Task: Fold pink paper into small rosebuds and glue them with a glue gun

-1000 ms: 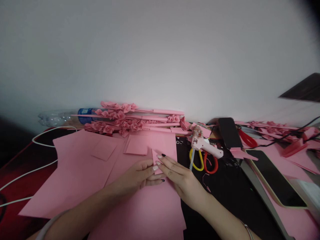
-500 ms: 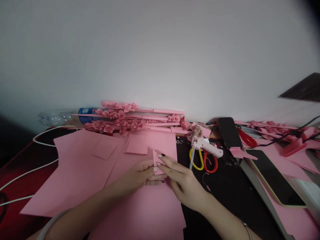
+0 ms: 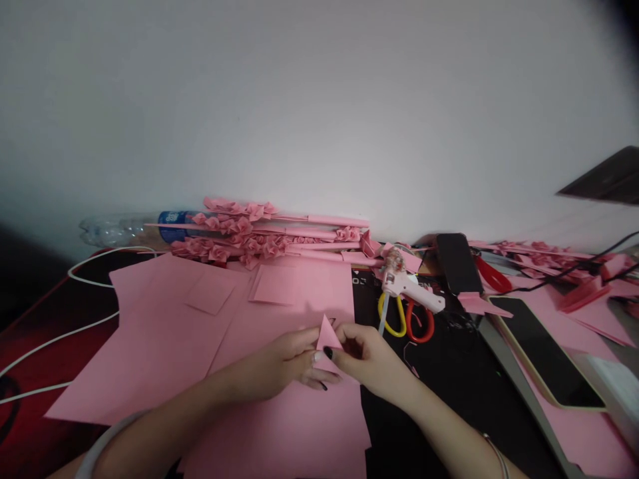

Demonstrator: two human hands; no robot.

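A small folded piece of pink paper [image 3: 327,334], pointed at the top like a triangle, is pinched between both hands. My left hand [image 3: 294,359] holds its left side, with the thumb in front and fingers behind. My right hand [image 3: 367,359] grips it from the right, thumb pressed on the front face. Under the hands lie large pink paper sheets [image 3: 289,426]. Beyond them rests a small stack of pink paper squares [image 3: 274,285], and a single pink square [image 3: 211,293] lies further left.
Folded pink paper flowers on stems [image 3: 259,246] line the wall beside a plastic bottle [image 3: 120,229]. A glue gun [image 3: 412,291] lies over scissors with yellow and red handles [image 3: 420,326]. Two phones [image 3: 544,352] [image 3: 456,263] and a white cable [image 3: 60,339] are at the sides.
Both hands have moved slightly right and nearer with the paper. The right fingers, earlier stretched flat along it, are now curled, with the thumb on its front. The paper now shows a triangular point.
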